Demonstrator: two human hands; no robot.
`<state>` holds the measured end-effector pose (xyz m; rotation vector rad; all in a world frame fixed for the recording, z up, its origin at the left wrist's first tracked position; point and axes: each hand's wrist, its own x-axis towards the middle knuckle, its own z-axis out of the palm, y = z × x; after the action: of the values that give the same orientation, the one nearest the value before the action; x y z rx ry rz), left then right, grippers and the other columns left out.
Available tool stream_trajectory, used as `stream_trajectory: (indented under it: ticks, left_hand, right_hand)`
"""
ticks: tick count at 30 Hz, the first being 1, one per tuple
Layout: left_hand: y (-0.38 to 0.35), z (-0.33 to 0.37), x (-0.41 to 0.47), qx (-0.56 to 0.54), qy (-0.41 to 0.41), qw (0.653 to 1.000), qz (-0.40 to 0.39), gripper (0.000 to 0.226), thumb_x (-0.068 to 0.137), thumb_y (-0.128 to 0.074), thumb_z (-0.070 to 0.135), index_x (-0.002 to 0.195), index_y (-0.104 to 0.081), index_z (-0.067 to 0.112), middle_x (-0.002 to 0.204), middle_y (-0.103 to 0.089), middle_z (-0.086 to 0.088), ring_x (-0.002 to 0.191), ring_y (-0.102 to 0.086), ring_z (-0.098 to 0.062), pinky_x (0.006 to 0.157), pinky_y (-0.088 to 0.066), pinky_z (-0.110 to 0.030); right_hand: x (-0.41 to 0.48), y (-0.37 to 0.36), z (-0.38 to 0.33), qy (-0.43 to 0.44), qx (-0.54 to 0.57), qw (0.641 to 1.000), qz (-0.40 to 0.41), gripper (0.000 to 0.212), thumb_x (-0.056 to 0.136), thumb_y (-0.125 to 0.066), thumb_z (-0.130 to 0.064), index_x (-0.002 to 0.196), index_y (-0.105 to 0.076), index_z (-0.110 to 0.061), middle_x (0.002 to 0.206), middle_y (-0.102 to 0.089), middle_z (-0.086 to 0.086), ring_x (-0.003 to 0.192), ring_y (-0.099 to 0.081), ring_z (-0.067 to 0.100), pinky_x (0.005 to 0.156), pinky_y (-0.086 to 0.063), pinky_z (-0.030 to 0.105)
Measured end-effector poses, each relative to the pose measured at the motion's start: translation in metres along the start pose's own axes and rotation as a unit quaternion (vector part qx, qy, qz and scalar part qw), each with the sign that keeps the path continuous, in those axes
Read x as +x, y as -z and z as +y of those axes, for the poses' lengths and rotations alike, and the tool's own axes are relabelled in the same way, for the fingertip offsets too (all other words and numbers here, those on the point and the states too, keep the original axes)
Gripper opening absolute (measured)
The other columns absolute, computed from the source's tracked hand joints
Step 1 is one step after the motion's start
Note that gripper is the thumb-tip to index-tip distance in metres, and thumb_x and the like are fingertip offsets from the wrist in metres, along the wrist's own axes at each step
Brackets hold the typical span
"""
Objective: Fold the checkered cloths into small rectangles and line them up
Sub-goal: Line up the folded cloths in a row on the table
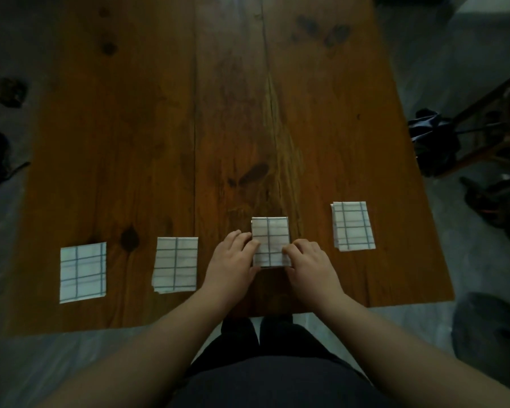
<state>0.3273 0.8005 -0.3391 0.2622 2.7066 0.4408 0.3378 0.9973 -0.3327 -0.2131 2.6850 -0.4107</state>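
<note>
Lining-up step. Third folded checkered cloth (271, 241) sits near the counter's (159, 128) front edge. Left hand (233, 257) and right hand (309, 263) flank it, their bent fingers (246, 240) pressed together and gripping its sides. Next, probably: square it with the neighbouring cloths (175, 265), then release.

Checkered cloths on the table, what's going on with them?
A person stands at a wooden table, folding cloths and lining them up. Four folded checkered cloths lie in a rough row. The left hand and right hand hold the third cloth from the left by its sides. The first cloth, second cloth and fourth cloth lie untouched. The row slants: the ones on the right sit farther from the person.
</note>
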Motion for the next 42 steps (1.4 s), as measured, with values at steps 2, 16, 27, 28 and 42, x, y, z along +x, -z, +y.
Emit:
stream_trajectory:
  ticks: [2,16,27,28,42]
  left_hand:
    - [0.005,0.002,0.011,-0.002,-0.004,1.0,0.001,0.062,0.096,-0.059,0.04,0.152,-0.034,0.027,0.16,-0.033,0.001,0.151,-0.019,-0.021,0.124,-0.02,-0.042]
    - [0.003,0.026,0.035,-0.002,0.01,1.0,0.001,0.062,0.097,-0.06,0.039,0.152,-0.034,0.029,0.161,-0.033,0.001,0.151,-0.02,-0.021,0.124,-0.019,-0.041]
    - [-0.001,0.026,0.028,0.014,0.002,1.0,0.005,0.06,0.097,-0.06,0.038,0.152,-0.036,0.028,0.16,-0.034,0.003,0.151,-0.02,-0.02,0.124,-0.017,-0.04]
    - [-0.001,0.027,0.028,0.015,0.004,1.0,0.006,0.06,0.097,-0.06,0.038,0.152,-0.036,0.028,0.16,-0.034,0.002,0.151,-0.021,-0.02,0.124,-0.018,-0.04]
    - [-0.001,0.031,0.024,0.011,0.031,0.999,0.022,0.06,0.095,-0.063,0.036,0.15,-0.038,0.028,0.158,-0.037,0.003,0.149,-0.025,-0.018,0.123,-0.023,-0.04]
  right_hand:
    - [0.011,0.005,0.001,-0.001,-0.002,1.0,0.006,0.041,0.096,-0.057,-0.032,0.136,-0.048,-0.029,0.139,-0.048,-0.002,0.125,-0.043,0.019,0.105,-0.041,0.035]
    - [0.025,0.02,0.024,-0.011,-0.016,1.0,0.016,0.04,0.096,-0.055,-0.035,0.136,-0.047,-0.033,0.143,-0.046,-0.004,0.13,-0.042,0.02,0.107,-0.038,0.038]
    - [0.02,0.011,0.028,0.008,-0.024,1.0,0.008,0.042,0.096,-0.055,-0.036,0.137,-0.043,-0.034,0.141,-0.047,-0.004,0.128,-0.044,0.02,0.104,-0.041,0.038]
    - [0.02,0.011,0.028,0.01,-0.024,1.0,0.007,0.042,0.096,-0.055,-0.035,0.137,-0.043,-0.034,0.141,-0.046,-0.004,0.128,-0.044,0.02,0.105,-0.041,0.038]
    - [0.019,0.015,0.032,0.008,0.013,1.0,0.013,0.042,0.098,-0.05,-0.036,0.139,-0.043,-0.033,0.143,-0.044,-0.005,0.128,-0.041,0.018,0.107,-0.04,0.037]
